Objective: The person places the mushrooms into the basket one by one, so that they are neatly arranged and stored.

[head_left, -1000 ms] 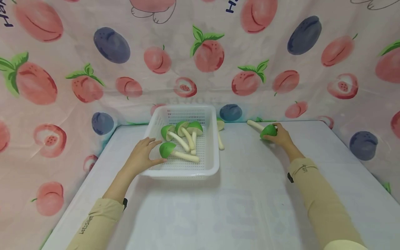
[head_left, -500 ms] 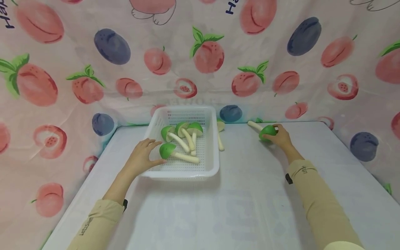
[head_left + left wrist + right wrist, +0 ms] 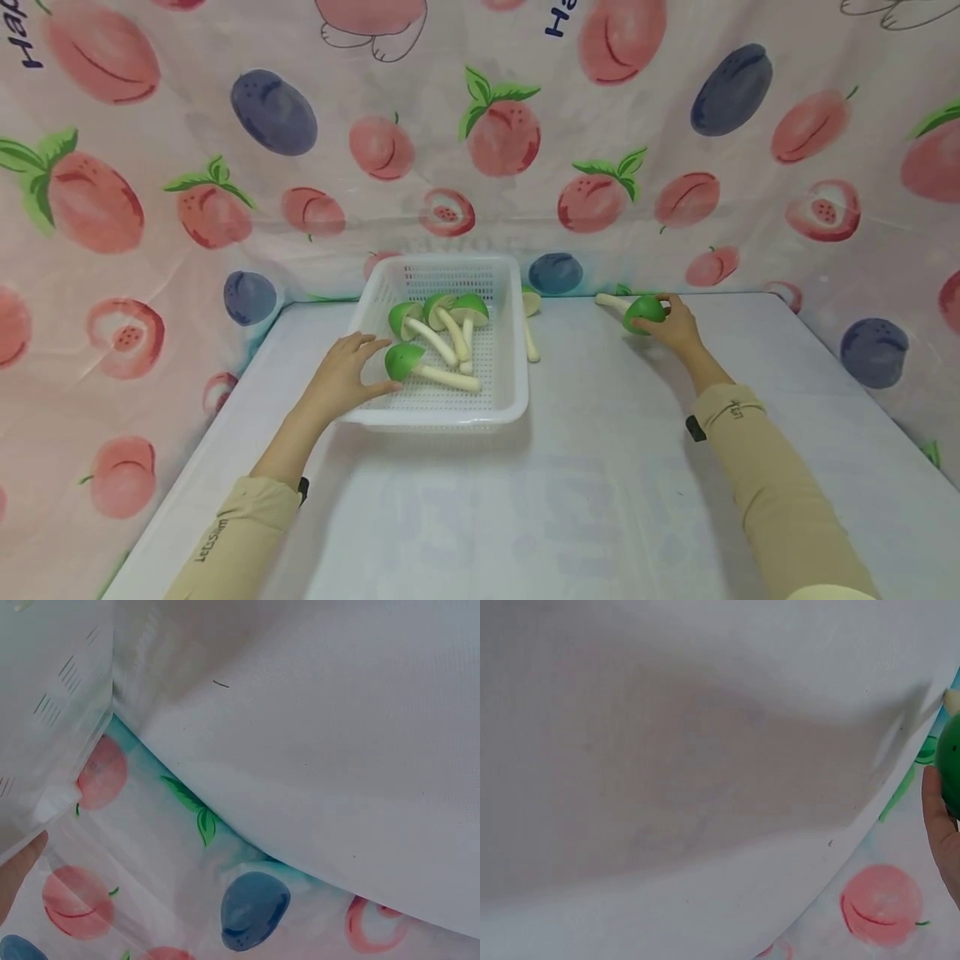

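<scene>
My right hand point(image 3: 675, 325) grips the green cap of a model mushroom point(image 3: 647, 314) at the back right of the table; its pale stem points left toward the cloth wall. In the right wrist view the fingers lie along that green cap point(image 3: 950, 761). My left hand point(image 3: 341, 375) is at the left side of a white basket point(image 3: 442, 417), thumb and fingers spread, beside a green-capped mushroom point(image 3: 405, 361) lying inside. A fingertip shows right at the basket's edge in the left wrist view. Several more such mushrooms point(image 3: 453, 329) lie in the basket.
Another mushroom point(image 3: 531, 333) lies on the table just right of the basket, partly hidden by its wall. A fruit-printed cloth point(image 3: 442, 108) hangs behind the white table point(image 3: 585, 483) and down both sides.
The right hand turns the mushroom's cap slightly, while it stays in nearly the same place. The left hand and the basket's contents have not visibly moved.
</scene>
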Motion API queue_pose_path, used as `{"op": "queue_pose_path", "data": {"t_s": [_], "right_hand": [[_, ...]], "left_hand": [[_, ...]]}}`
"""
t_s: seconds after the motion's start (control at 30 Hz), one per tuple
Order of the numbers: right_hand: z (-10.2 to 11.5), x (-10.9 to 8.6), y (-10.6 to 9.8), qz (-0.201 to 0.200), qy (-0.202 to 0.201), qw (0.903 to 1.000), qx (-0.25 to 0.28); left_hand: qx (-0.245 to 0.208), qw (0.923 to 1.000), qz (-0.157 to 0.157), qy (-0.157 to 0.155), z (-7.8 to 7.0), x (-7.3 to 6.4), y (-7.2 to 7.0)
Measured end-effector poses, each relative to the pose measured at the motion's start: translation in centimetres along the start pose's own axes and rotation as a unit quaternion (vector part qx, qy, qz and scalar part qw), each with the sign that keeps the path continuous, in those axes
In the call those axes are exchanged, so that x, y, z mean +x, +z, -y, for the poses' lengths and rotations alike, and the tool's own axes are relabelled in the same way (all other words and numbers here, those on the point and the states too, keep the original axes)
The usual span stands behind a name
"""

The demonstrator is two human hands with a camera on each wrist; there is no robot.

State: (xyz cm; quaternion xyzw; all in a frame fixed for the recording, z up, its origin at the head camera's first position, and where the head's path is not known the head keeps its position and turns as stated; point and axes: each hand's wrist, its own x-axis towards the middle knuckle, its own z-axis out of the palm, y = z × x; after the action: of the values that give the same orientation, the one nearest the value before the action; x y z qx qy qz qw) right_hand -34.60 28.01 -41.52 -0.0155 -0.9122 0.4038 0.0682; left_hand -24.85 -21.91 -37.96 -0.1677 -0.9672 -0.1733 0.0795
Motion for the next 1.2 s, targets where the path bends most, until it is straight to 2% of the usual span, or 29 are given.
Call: {"op": "queue_pose_path", "data": {"t_s": [0.37, 0.7, 0.87, 1.07, 1.2], "right_hand": [[0.0, 0.3, 0.3, -0.007, 0.018, 0.999, 0.041], [0.7, 0.2, 0.0, -0.037, 0.017, 0.9945, 0.096], [2.1, -0.1, -0.2, -0.035, 0.006, 0.9931, 0.112], [4.7, -0.4, 0.0, -0.033, -0.01, 0.9894, 0.141], [6.6, -0.8, 0.3, -0.021, -0.019, 0.9855, 0.167]], "left_hand": [[-0.004, 1.0, -0.003, -0.002, 0.2, -0.1, -0.2], [-0.002, 1.0, 0.003, -0.001, 0.0, 0.1, 0.0], [-0.004, 0.9999, 0.0, -0.01, 0.1, 0.1, 0.2], [0.006, 0.9994, 0.0, -0.034, 0.1, -0.1, 0.3], [0.035, 0.9992, 0.01, -0.016, 0.1, 0.1, 0.1]]}}
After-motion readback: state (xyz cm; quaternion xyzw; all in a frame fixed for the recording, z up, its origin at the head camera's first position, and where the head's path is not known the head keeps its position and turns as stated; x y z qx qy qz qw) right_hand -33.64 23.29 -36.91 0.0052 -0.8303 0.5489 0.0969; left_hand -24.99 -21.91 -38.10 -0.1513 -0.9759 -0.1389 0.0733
